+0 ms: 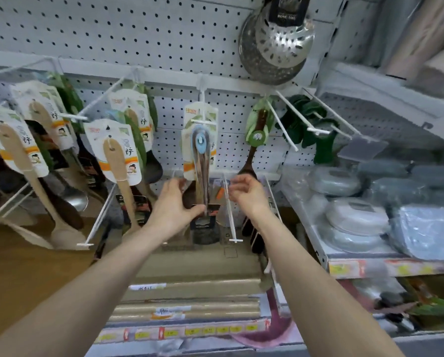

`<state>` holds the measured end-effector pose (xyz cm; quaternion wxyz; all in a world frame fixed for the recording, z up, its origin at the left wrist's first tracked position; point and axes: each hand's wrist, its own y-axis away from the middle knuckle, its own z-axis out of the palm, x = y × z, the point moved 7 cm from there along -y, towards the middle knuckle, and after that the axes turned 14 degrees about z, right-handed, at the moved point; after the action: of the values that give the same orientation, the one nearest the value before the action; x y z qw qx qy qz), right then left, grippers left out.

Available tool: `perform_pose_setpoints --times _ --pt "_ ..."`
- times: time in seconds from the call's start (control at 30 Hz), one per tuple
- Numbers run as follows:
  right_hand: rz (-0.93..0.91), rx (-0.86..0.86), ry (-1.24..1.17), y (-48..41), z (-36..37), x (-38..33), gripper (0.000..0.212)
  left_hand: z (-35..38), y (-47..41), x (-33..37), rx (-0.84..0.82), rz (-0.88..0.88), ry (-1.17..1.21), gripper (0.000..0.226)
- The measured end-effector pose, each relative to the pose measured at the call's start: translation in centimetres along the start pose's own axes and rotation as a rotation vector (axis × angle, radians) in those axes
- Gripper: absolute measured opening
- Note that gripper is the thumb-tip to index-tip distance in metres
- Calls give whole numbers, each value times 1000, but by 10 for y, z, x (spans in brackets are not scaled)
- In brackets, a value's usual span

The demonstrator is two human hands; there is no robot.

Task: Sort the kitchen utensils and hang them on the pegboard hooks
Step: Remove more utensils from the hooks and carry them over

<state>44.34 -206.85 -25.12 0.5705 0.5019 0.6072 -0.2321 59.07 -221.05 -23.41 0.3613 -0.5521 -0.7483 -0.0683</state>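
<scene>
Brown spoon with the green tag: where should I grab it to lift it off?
Take the brown spoon by its bare thin stem, just under the green tag, coming from the front. The stem hangs clear there; the tag wraps the top, and the right hand is right at the wide end.

On the black tag [286, 9] at the top of the steel skimmer [280, 45] you see white capital letters, maybe "HOAC", too blurred to be sure. Below and left of the skimmer, the white cards [97, 140] on the wooden spoons [115, 161] carry a big dark Chinese character and a red logo, both not readable. Far below the skimmer, the yellow price labels [208, 331] on the shelf edge [179, 332] are unreadable too.
</scene>
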Motion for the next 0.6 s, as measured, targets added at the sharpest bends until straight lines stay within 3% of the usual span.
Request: perform_pose_setpoints --times 0.17,0.33,0.43,0.6 --pt "-56 -72 136 -36 3 -11 37 17 -7 4 24 -61 31 75" --pt "-60 -239 221 -62 25 -13 58 16 -8 13 186 -91 9 50" --pt "-67 -371 318 -67 42 -17 79 14 -4 12 243 -195 -55 29" --pt "-127 -531 495 -73 73 -24 103 12 4 1 254 -295 -88 28"
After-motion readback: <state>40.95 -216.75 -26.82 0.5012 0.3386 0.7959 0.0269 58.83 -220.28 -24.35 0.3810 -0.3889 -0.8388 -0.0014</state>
